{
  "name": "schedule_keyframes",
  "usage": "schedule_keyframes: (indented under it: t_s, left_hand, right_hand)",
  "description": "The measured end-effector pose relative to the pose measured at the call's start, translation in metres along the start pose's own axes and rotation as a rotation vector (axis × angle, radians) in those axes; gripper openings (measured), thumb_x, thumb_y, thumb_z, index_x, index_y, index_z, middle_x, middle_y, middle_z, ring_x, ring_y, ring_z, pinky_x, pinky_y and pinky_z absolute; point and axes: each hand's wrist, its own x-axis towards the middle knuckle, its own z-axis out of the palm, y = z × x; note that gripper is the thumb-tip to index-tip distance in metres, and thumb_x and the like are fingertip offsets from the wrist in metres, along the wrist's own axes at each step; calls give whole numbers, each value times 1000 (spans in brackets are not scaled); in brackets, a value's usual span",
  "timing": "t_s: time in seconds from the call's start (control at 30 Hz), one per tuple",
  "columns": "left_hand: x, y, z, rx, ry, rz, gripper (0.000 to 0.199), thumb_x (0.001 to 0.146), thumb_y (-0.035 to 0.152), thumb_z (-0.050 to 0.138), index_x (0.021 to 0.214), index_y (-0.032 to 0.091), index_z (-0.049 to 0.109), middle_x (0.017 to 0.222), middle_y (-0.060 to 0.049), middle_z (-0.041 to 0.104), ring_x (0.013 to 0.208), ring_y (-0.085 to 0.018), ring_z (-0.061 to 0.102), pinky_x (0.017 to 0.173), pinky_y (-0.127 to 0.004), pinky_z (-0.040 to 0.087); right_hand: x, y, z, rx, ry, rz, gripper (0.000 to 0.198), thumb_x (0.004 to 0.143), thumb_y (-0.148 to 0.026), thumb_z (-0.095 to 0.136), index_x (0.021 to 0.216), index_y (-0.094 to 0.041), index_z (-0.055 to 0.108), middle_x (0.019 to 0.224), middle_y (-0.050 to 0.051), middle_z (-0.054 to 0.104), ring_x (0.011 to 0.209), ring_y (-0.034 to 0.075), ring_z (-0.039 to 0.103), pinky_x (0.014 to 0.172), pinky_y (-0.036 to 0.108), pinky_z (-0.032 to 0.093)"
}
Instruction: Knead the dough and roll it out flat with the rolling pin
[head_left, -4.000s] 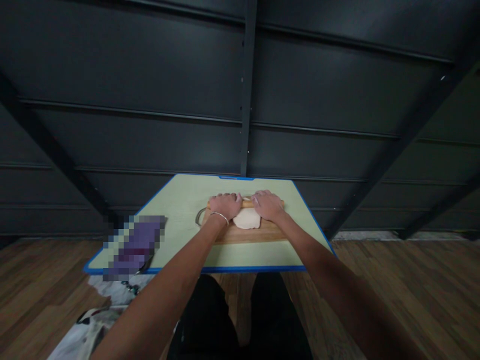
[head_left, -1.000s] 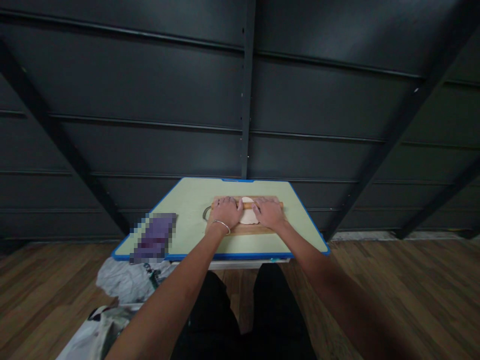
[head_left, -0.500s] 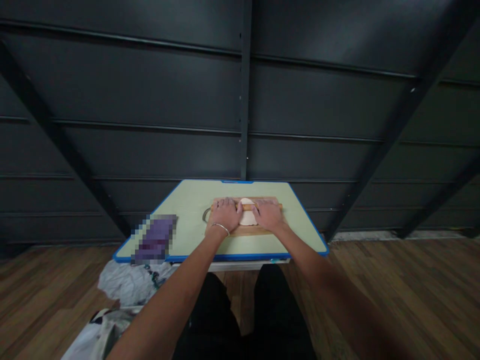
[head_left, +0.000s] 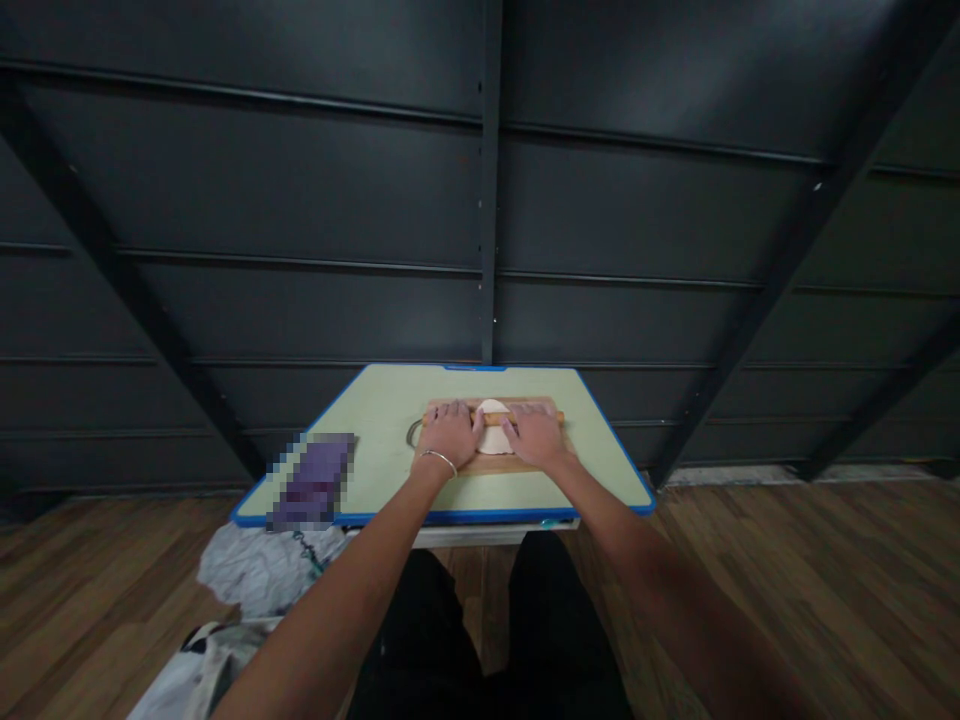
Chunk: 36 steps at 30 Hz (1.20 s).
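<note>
A flat piece of pale dough [head_left: 495,441] lies on a wooden board [head_left: 517,464] in the middle of a small table. Across the dough rests a wooden rolling pin [head_left: 493,419], running left to right. My left hand [head_left: 451,434] is closed over the pin's left part, its thumb beside the dough. On the right part sits my right hand [head_left: 536,434], likewise closed over the pin. The palms hide most of the pin. Dough shows between the two thumbs, both beyond and in front of the pin.
The pale tabletop [head_left: 382,480] has a blue rim. A pixelated purple item [head_left: 315,480] lies at its left. A metal ring-shaped handle [head_left: 412,432] sticks out left of the board. Crumpled white plastic [head_left: 255,570] lies below left. A dark panelled wall [head_left: 345,310] stands behind.
The whole view has shifted slightly, with the table a little lower in it. Both hands remain on the rolling pin, which has rolled very slightly toward me over the dough.
</note>
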Motion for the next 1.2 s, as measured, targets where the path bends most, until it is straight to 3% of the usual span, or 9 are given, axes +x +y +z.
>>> schedule_keyframes:
  t_s: [0.27, 0.57, 0.87, 1.2]
  left_hand:
    - [-4, -3, -1, 8, -2, 27, 60, 105, 48, 26, 128, 8, 64, 133, -21, 65, 122, -33, 59, 108, -45, 33]
    - [-9, -4, 1, -15, 10, 34, 70, 98, 66, 36, 135, 11, 59, 138, -21, 62, 124, -36, 57, 109, -47, 33]
    - [-10, -5, 0, -14, -9, 39, 69, 98, 64, 39, 139, 11, 57, 138, -20, 62, 125, -36, 55, 112, -48, 30]
    - [-15, -6, 1, -19, 9, 51, 65, 98, 60, 40, 139, 12, 58, 138, -20, 62, 128, -35, 54, 113, -48, 29]
  right_hand:
    - [-4, 1, 1, 52, 31, -21, 45, 107, -37, 33, 134, -16, 62, 133, 13, 67, 125, 25, 56, 110, 40, 30]
    - [-7, 0, 5, 20, 43, -15, 42, 106, -27, 33, 135, -15, 60, 133, 13, 67, 124, 25, 56, 110, 39, 30]
    - [-10, 1, 10, 42, 62, -7, 45, 106, -38, 40, 141, -15, 57, 139, 14, 63, 128, 26, 54, 111, 39, 31]
    - [-15, 1, 12, 34, 96, -28, 44, 106, -37, 43, 141, -14, 56, 138, 13, 63, 128, 26, 52, 112, 40, 30]
